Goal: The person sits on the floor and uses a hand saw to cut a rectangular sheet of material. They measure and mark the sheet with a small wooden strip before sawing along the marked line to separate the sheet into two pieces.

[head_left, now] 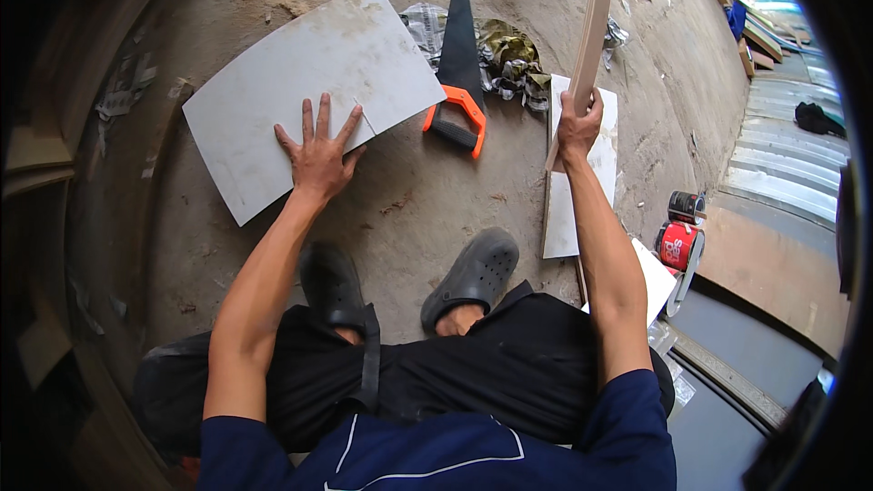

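Hands well apart, head view. Left hand point(318, 162) is flat on the large white panel point(314, 59), fingers spread, not gripping. Right hand point(579, 125) is closed around the long brown strip point(593, 23), thumb on one side, fingers on the other; strip points far, tilted slightly right.

Panel sits left of centre on the concrete floor point(409, 205), angled, stained toward its far corner. Thin dark line runs in from its near right edge, just right of the left fingertips; can't tell how deep.

Handsaw point(459, 50) lies between the hands, blade to the far side, orange and black handle point(478, 111) near. Handle is right at the panel's right corner; can't tell if they touch. Crumpled gold and dark wrapping point(514, 59) is beside the blade, on its right.

Narrow white board point(561, 218) is below the right hand, partly covered by strip and forearm. Strip's near end overlaps it in view; contact unclear. Smaller white piece point(652, 277) nearer, right of that forearm. Red roll point(676, 244) just right of it, corrugated metal sheet point(787, 159) far right.
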Demonstrator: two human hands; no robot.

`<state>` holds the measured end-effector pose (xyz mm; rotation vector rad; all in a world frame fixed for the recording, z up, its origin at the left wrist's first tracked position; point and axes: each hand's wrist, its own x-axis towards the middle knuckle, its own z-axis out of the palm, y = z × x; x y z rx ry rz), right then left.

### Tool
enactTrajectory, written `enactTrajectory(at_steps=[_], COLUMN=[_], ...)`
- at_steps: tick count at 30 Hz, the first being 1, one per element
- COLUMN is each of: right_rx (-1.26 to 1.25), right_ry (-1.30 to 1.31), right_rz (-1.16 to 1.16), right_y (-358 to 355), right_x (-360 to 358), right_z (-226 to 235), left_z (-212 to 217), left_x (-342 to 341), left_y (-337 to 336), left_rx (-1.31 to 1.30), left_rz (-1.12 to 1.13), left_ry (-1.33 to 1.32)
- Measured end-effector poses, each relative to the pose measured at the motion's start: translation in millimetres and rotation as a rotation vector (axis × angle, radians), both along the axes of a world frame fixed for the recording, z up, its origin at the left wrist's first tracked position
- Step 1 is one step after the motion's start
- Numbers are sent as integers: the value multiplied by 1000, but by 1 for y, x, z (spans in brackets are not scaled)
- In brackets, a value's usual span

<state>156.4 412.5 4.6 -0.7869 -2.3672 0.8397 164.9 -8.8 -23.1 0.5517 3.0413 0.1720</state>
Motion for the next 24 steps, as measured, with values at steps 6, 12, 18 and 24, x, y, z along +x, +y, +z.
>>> enactTrajectory(at_steps=[6,12,18,24], right_rx=[-72,-154,-183,66], right_ry=[107,49,-46,-144], right_rz=[8,-5,369,728], right_y=[-7,-44,-161,-244], right_x=[-21,-10,10,22], right_z=[42,46,13,9], left_z=[-3,-2,-9,-11], left_x=[-1,-1,-10,-37], left_y=[5,8,14,2], left_rx=[18,67,322,670], left_rz=[38,69,224,454], left_ry=[12,13,91,179])
